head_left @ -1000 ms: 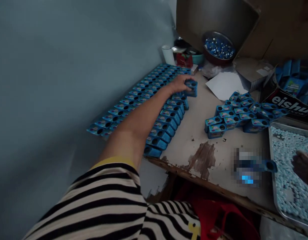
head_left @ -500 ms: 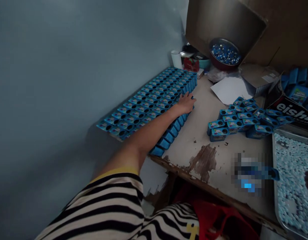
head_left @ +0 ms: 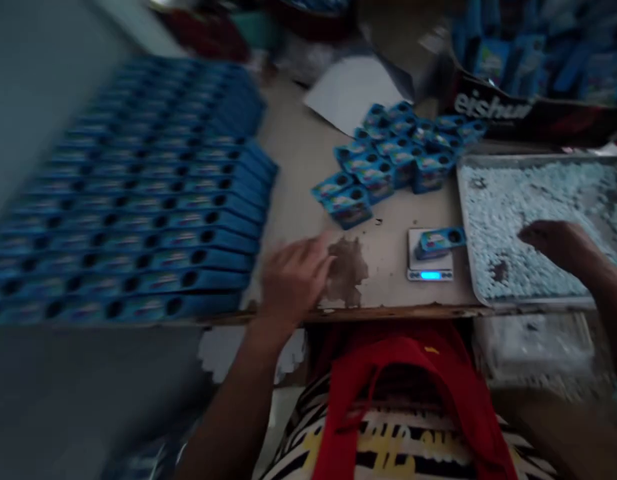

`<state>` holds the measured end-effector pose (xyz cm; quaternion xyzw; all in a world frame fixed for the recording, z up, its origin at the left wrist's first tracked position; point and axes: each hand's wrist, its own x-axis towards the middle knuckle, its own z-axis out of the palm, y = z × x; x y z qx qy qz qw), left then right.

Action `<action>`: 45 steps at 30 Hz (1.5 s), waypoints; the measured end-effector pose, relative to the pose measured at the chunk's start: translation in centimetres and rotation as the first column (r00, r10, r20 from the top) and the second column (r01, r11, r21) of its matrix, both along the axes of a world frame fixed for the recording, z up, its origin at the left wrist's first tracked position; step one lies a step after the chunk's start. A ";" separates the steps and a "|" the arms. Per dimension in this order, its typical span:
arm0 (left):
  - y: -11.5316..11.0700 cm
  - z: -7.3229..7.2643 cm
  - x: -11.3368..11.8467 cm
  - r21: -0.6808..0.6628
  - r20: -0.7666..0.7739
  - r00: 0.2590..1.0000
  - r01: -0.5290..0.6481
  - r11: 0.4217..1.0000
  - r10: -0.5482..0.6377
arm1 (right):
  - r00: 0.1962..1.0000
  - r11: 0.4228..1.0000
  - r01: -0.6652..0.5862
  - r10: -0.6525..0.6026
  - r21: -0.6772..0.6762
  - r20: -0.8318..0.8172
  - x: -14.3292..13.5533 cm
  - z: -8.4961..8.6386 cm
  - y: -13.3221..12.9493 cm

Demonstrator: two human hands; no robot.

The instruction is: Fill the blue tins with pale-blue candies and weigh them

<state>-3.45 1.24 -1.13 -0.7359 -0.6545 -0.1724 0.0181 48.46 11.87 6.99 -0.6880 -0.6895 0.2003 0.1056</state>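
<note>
Over the bare tabletop, beside the front end of the rows of blue boxes (head_left: 153, 220), my left hand (head_left: 295, 277) is blurred, its fingers apart and nothing in them. My right hand (head_left: 561, 243) is in the metal tray (head_left: 471, 267) of small pale-blue pellets (head_left: 533, 193). Its fingers are drawn together at the pellets; what they hold, if anything, is hidden. A single blue box (head_left: 434, 243) with a dark round hole in its top rests on a small digital scale (head_left: 431, 270) with a lit display, just left of the tray.
A loose cluster of blue boxes (head_left: 373, 173) stands mid-table. Behind the tray, a black carton (head_left: 528, 117) holds more boxes. A white sheet (head_left: 353, 93) lies at the back. The worn table edge (head_left: 388, 312) runs in front of me.
My left hand has left the rows of boxes and moved right and nearer to me. The view has swung right and down, bringing the scale, the tray and my right hand into fuller view.
</note>
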 end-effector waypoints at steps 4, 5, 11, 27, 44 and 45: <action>-1.6 -0.8 -0.5 0.011 0.192 0.966 -0.180 0.984 0.174 | 0.999 0.993 -0.017 0.023 -0.120 0.047 -0.2 0.0 0.3; -1.8 -0.6 -0.3 -0.007 0.209 0.964 -0.168 0.986 0.166 | 1.000 0.991 -0.020 0.020 -0.133 0.000 0.1 -0.3 0.2; -1.2 -0.1 4.1 0.027 0.199 0.980 0.018 0.999 -0.023 | 0.948 0.952 -0.095 -0.003 -0.291 -0.319 1.7 -1.8 -0.3; 4.6 -0.8 13.7 0.053 0.728 0.654 0.248 0.967 -0.207 | 0.974 0.972 -0.160 0.127 -0.175 -0.189 -4.3 1.9 0.2; 5.5 -1.6 13.8 -0.109 0.831 0.553 0.251 0.962 -0.050 | 0.813 0.812 -0.583 0.582 0.033 0.026 -14.2 5.4 0.4; 5.5 -1.4 13.5 -0.105 0.828 0.559 0.245 0.964 -0.051 | 0.793 0.795 -0.607 0.605 0.010 0.068 -14.5 5.6 0.5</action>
